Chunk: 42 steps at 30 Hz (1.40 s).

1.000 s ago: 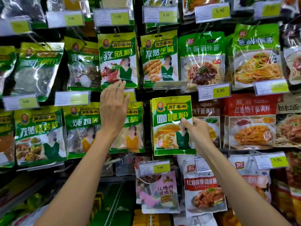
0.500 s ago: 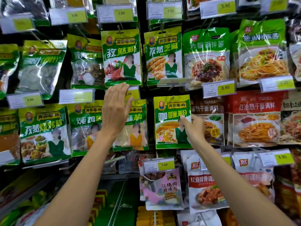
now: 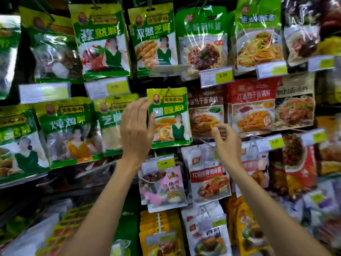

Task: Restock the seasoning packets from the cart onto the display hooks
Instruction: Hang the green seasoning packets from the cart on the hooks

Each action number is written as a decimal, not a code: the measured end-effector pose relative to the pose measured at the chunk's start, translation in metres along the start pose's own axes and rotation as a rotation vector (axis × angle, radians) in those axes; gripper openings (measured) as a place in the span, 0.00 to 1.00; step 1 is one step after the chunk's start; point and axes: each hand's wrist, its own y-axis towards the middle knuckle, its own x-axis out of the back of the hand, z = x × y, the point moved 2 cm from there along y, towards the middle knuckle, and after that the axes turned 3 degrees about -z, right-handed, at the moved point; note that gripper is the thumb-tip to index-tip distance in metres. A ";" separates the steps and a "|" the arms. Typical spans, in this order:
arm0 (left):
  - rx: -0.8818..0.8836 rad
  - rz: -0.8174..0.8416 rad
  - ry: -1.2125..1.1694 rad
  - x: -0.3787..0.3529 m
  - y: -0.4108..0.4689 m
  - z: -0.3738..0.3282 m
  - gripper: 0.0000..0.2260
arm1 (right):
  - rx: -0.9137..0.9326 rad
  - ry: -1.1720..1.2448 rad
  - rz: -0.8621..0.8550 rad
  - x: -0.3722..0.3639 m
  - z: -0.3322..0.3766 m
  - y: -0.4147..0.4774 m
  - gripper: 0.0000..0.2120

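Left hand (image 3: 136, 130) is raised flat, fingers straight and close together, with fingertips and thumb at the left edge of the green-and-yellow curry powder packet (image 3: 168, 117). Whether it touches the film or only hovers in front of it is unclear. That packet hangs upright on its hook (image 3: 168, 89) in the middle row of the display rack. Just beside its right edge, the right hand (image 3: 225, 143) has its fingers curled toward the thumb in front of a brown noodle sauce packet (image 3: 204, 111). Blur hides whether it pinches anything.

The step looks like squaring the hung packet. A light press with the flat palm should slide it back along the hook. It is also worth checking that the hole is fully seated and the face points outward, without knocking the neighbours.

Hanging pouches crowd the whole rack. A stewed chicken seasoning packet (image 3: 68, 130) hangs toward the left edge and a red noodle sauce packet (image 3: 252, 106) toward the right. A yellow price tag (image 3: 216, 77) is clipped above. No cart shows.
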 end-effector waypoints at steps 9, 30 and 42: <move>0.542 0.728 -0.768 -0.089 -0.191 -0.239 0.14 | -0.307 -0.323 -0.182 0.216 -0.127 -0.124 0.10; 0.355 1.849 -1.144 -0.116 -0.538 -0.627 0.09 | -1.366 -0.820 -0.801 0.529 -0.352 -0.461 0.13; -0.191 1.915 -0.860 -0.176 -0.674 -0.680 0.17 | -1.667 -0.700 -0.816 0.515 -0.487 -0.522 0.16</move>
